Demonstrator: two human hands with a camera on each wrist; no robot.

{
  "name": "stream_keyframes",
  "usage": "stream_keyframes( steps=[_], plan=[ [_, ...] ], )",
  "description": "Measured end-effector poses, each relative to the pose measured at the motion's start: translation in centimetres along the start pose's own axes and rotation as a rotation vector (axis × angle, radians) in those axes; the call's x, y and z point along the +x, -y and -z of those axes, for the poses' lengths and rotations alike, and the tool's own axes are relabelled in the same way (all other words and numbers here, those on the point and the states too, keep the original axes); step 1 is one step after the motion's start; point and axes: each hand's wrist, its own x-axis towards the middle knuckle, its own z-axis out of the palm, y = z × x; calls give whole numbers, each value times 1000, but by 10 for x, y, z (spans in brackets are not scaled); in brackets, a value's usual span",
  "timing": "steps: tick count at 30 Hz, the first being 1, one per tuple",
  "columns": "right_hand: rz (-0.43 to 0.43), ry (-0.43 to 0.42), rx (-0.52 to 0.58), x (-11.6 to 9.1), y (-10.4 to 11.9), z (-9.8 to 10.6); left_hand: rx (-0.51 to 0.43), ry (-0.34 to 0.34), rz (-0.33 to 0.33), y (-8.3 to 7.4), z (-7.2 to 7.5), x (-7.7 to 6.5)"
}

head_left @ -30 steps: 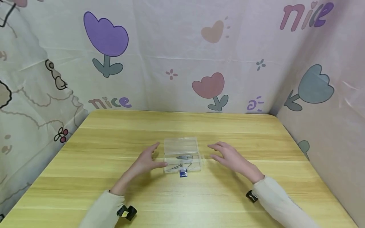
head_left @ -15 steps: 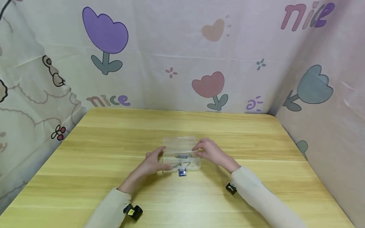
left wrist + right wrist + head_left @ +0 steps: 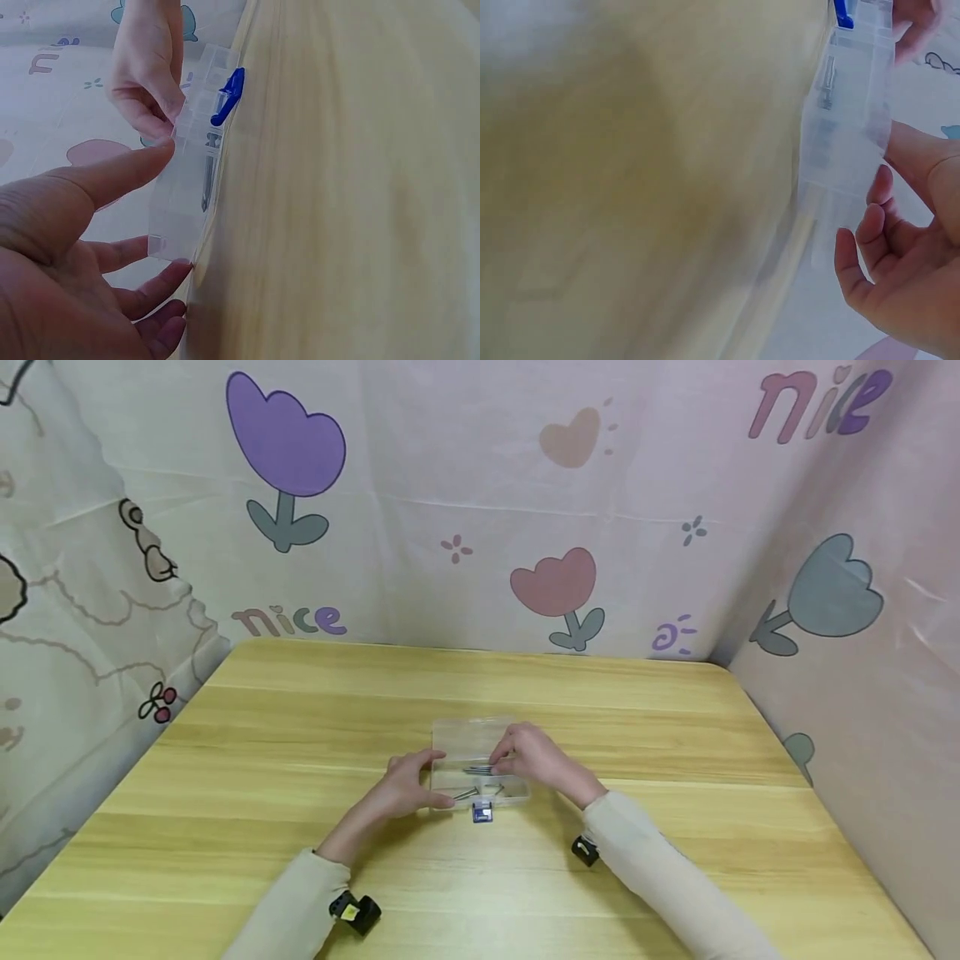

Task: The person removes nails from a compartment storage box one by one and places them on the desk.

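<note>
A clear plastic box (image 3: 516,789) lies on the table with its lid (image 3: 459,737) folded back. In its rear compartment are several thin metal pins (image 3: 477,770), nails or screws; more metal pieces (image 3: 467,794) lie in the front ones. A blue latch (image 3: 482,812) hangs at the front. My left hand (image 3: 401,789) spans the box's left end, thumb on the front edge and fingers round the side. My right hand (image 3: 536,756) reaches in from the right, its fingertips together at the right end of the rear pins. Whether they pinch one is hidden.
The wooden table (image 3: 465,893) extends on all sides of the box. Behind it hangs a printed cloth (image 3: 420,460), with more cloth along the left and right sides. Both wrists carry small black cameras (image 3: 356,912).
My right hand has moved left from beside the box to the pins in the rear compartment. My left hand has shifted right and closed in on the box's left end.
</note>
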Motion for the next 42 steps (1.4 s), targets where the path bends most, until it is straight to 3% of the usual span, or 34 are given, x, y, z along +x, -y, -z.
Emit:
stream_keyframes(
  steps=[7, 15, 25, 42],
  plan=[
    [-33, 25, 38, 6, -1, -4, 25, 3, -24, 0, 0, -1],
    [60, 20, 8, 9, -2, -6, 30, 0, -19, 1, -1, 0],
    [46, 25, -35, 12, 2, -9, 35, -1, -20, 1, -2, 0],
    [163, -4, -94, 11, -1, -13, 5, -4, -24, 4, -3, -1]
  ],
)
